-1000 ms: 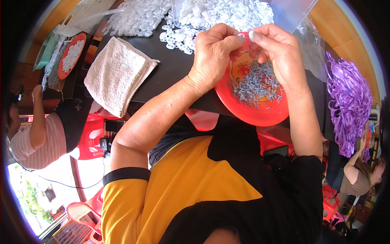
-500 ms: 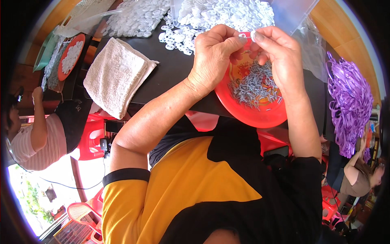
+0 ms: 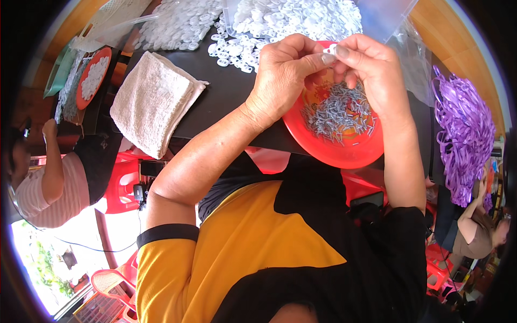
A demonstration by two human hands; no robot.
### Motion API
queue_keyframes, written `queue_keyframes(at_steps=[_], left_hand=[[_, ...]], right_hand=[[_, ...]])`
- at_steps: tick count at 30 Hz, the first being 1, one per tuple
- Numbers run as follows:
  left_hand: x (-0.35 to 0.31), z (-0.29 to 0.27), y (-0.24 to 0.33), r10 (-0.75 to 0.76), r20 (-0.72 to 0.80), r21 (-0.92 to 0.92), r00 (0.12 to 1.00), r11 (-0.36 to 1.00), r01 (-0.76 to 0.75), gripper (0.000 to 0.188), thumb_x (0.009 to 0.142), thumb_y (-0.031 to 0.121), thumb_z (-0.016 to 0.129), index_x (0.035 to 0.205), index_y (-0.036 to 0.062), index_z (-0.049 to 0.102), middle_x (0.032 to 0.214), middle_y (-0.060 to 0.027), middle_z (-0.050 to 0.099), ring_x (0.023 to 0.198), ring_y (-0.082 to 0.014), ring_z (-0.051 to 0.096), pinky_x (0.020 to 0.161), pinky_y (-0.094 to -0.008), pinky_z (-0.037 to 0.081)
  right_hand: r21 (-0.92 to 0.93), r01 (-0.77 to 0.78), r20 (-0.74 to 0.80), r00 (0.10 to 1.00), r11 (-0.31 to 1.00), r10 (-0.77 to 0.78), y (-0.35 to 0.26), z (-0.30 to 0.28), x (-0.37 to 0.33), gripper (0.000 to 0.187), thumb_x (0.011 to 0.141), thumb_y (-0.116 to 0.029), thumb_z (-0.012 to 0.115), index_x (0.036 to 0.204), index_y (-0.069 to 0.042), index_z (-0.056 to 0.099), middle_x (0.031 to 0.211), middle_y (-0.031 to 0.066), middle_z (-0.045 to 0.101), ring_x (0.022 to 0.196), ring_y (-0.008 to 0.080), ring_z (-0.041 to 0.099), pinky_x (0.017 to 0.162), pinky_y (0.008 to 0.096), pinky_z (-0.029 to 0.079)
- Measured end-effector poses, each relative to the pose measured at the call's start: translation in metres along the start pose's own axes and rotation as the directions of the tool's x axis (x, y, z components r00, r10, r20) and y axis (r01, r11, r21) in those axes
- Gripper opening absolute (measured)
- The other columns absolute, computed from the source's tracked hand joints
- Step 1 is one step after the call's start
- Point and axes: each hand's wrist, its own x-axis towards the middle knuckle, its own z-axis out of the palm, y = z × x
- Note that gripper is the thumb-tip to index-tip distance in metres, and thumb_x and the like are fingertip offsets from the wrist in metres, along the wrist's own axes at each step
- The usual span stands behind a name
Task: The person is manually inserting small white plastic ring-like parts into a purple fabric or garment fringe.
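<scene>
Over the rear part of a red bowl [image 3: 301,142], my two hands meet at a small white plastic piece with holes [image 3: 330,49]. My left hand [image 3: 285,72] is closed in a pinch at one side of the piece, thumb on top. Thumb and finger of my right hand [image 3: 377,72] pinch its other side. Whether a pin sits between the fingertips is hidden. Many small grey metal pins [image 3: 339,116] lie in the bowl beneath my hands.
White plastic pieces [image 3: 237,53] lie loose beyond my left hand, beside a clear bin [image 3: 377,21] full of them. A folded beige towel [image 3: 156,102] lies left, purple ribbons [image 3: 463,134] right. A co-worker [image 3: 54,177] sits left, another person [image 3: 474,231] at far right.
My fingertips have come closer together, closing the small gap between them at the white piece. The bowl has shifted very slightly in view.
</scene>
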Motion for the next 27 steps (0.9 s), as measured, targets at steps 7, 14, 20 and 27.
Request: queue_keyframes(at_steps=[7,14,20,27], left_hand=[[0.000,0.006,0.001,0.147,0.123,-0.127,0.982,0.983,-0.131,0.025,0.081,-0.003,0.076,0.103,-0.0036,0.063,0.087,-0.0058,0.066,0.077,-0.0108,0.065,0.072,-0.0236,0.056],[-0.002,0.005,0.001,0.103,0.118,-0.086,0.988,0.992,-0.093,0.030,0.079,-0.004,0.078,0.105,-0.0032,0.062,0.084,-0.0041,0.063,0.077,-0.0112,0.065,0.072,-0.0249,0.056],[-0.003,0.003,-0.005,0.200,0.155,0.059,0.968,0.976,-0.211,0.031,0.079,-0.002,0.078,0.104,-0.0027,0.059,0.086,-0.0068,0.067,0.080,-0.0119,0.068,0.071,-0.0247,0.057],[-0.008,0.002,0.000,0.224,0.154,0.102,0.962,0.965,-0.241,0.034,0.081,-0.003,0.077,0.111,-0.0017,0.062,0.095,-0.0079,0.069,0.087,-0.0116,0.066,0.075,-0.0253,0.057]], right_hand=[[0.054,-0.087,0.177,0.981,0.995,0.076,-0.008,-0.016,-0.003,0.022,0.092,-0.023,0.066,0.087,-0.001,0.068,0.068,0.0029,0.064,0.057,0.0083,0.060,0.049,0.0185,0.040],[0.150,-0.163,0.245,0.962,0.975,0.123,-0.002,-0.020,-0.003,0.025,0.094,-0.024,0.065,0.089,0.000,0.068,0.068,0.0037,0.064,0.056,0.0097,0.061,0.047,0.0187,0.041],[0.179,-0.179,0.188,0.971,0.967,0.145,-0.005,-0.010,-0.008,0.024,0.094,-0.023,0.064,0.097,0.001,0.068,0.069,0.0042,0.065,0.055,0.0101,0.061,0.046,0.0185,0.042],[0.173,-0.172,0.151,0.978,0.970,0.146,-0.011,-0.007,-0.012,0.022,0.094,-0.021,0.063,0.096,0.000,0.068,0.070,0.0035,0.064,0.055,0.0095,0.060,0.047,0.0187,0.041]])
